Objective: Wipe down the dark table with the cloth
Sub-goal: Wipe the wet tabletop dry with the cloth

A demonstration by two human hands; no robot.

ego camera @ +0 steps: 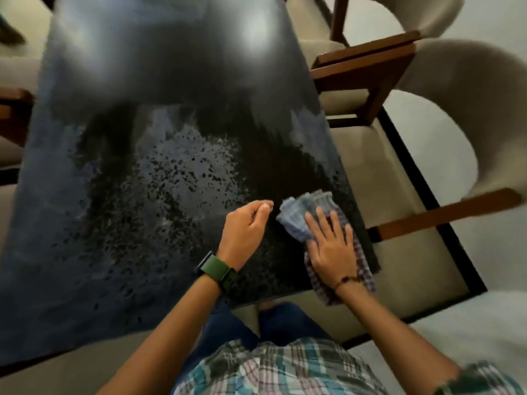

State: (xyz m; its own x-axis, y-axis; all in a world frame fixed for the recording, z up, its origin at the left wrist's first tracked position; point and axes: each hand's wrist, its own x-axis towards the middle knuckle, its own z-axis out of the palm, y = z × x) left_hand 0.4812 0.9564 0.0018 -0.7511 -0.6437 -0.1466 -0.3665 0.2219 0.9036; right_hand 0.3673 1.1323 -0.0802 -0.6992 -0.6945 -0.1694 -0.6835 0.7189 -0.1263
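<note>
A person leans over a dark speckled table, its long axis running away from the camera toward the blurred far end, with much of the left and centre showing a hazy, mottled film. The left hand, a green watch on its wrist, hovers or rests lightly near the table's right side, fingers loosely curled and holding nothing. Just beside it, the right hand lies flat with fingers spread wide, pressing a checked cloth onto the table's near right corner. The cloth's long axis runs from that corner, where its tail hangs off the edge, up and left toward the table's middle. The wiping appears under way at this corner; the next stroke likely calls for sweeping the cloth leftward across the filmed centre. Cushioned wooden chairs stand along the right.
</note>
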